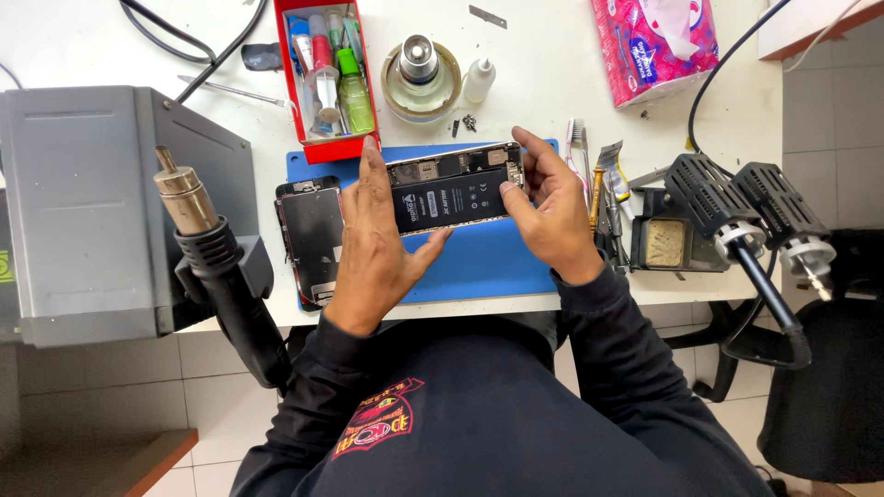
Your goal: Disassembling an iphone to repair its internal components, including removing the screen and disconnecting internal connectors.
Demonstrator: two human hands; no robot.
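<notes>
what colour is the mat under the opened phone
Blue. The mat beneath the opened phone shows best in the head view.

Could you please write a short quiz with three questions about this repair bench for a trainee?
1. True or false: the opened phone lies on a blue mat.
2. What lies directly left of the left hand? A) detached screen B) tissue pack C) red tray
3. Fill in: the right hand touches the phone's ____ end.

Key
1. True.
2. A; the screen lies partly on the mat.
3. Right; its fingers pinch that end, while the left hand rests flat over the other end.
</notes>
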